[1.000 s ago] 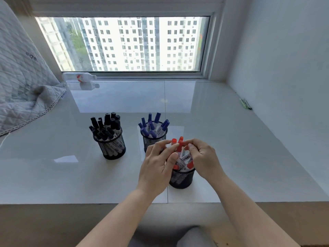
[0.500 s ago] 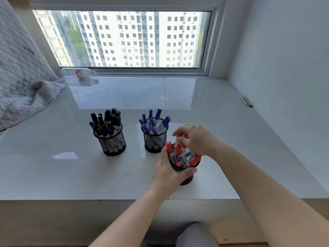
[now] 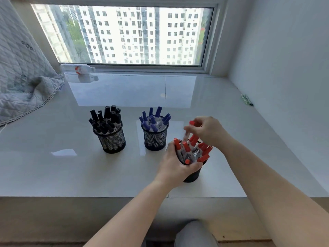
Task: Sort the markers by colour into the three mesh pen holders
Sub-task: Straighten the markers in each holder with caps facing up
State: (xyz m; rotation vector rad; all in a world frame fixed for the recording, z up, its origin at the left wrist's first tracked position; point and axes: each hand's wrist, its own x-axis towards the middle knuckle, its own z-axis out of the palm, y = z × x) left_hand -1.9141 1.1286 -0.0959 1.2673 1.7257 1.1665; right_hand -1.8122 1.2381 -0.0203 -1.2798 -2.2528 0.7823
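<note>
From the head view: three mesh holders on the glossy ledge (image 3: 53,122), and the sorting looks very nearly finished. Black markers (image 3: 105,120) all standing in the left holder (image 3: 111,139). Blue markers (image 3: 155,120) bunched in the middle holder (image 3: 155,139). Red markers (image 3: 192,148) crowded into the near holder (image 3: 193,173). No loose marker lying anywhere on the ledge, as far as can be seen.

Left hand (image 3: 175,166) wrapped round the near holder's rim and side, steadying it. Right hand (image 3: 206,131) above, fingers curled, pinching the raised red marker (image 3: 191,123) by its capped end, barrel angled down among the others. Probably the last one to seat; only that push down seems left.

Against half a second back: right hand lifted higher off the bunch, red cap now showing above its fingers. A full second back, both hands cupped the red tops together; now split, one holding, one placing.
</note>
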